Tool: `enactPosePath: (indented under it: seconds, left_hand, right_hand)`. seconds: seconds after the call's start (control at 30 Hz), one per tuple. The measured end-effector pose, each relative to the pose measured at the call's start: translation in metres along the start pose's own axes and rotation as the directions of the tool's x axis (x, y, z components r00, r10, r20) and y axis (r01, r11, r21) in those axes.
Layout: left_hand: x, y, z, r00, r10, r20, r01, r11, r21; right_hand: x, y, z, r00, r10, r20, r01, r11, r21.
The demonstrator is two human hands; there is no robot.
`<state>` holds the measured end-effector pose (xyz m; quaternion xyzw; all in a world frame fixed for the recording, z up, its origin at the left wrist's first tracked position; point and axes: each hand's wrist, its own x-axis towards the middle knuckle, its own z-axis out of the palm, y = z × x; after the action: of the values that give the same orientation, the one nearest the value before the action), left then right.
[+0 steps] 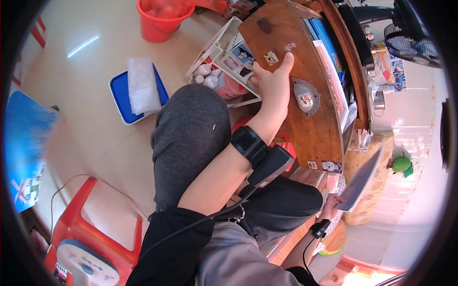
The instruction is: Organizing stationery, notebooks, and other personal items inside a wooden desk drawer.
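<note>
My left hand (273, 80) is at a brown wooden drawer front (315, 132), thumb spread and fingers bent towards a white storage rack (234, 77). No object shows in it; how firmly it touches the wood is unclear. A metal cup pull (310, 95) with a sticker is fixed to that front. Inside the open drawer stand blue folders (327, 39) and a white-edged flat board or folder (331, 85). Far to the right, my right hand (332, 205) grips a thin flat sheet or booklet (361, 182) by its lower end, tilted upwards. Its face is blurred.
White bottles (209, 77) stand in the rack. Bubble wrap (143, 85) lies on a blue tray or lid (119, 89) on the floor. A red bucket (161, 26) is beyond; a red plastic stool (77, 211) is behind left. A fan (408, 44) stands at upper right.
</note>
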<state>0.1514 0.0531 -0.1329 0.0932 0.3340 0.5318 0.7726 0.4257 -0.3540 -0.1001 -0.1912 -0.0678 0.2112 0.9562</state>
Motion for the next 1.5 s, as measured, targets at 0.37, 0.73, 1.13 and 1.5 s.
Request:
enactPosePath:
  seconds: [0.37, 0.73, 1.13, 1.5]
  left_hand:
    - [0.002, -0.023, -0.008, 0.984, 0.112, 0.136, -0.048, 0.914, -0.403]
    - [-0.006, -0.004, -0.011, 0.999, -0.014, -0.038, 0.015, 1.000, 0.022]
    - [-0.016, -0.023, 0.009, 0.968, 0.173, -0.182, -0.157, 0.983, 0.101]
    - [0.005, -0.031, -0.011, 0.949, 0.315, -0.015, -0.315, 0.948, -0.030]
  right_hand:
    - [0.019, -0.015, 0.107, 0.889, -0.022, 0.457, -0.019, 0.996, 0.085]
    - [0.092, 0.029, 0.159, 0.802, -0.111, 0.587, -0.004, 0.981, 0.192]
    - [0.123, -0.007, 0.062, 0.906, -0.087, 0.415, -0.076, 0.930, 0.361]
    - [0.130, -0.012, 0.057, 0.922, -0.066, 0.381, -0.043, 0.962, 0.271]
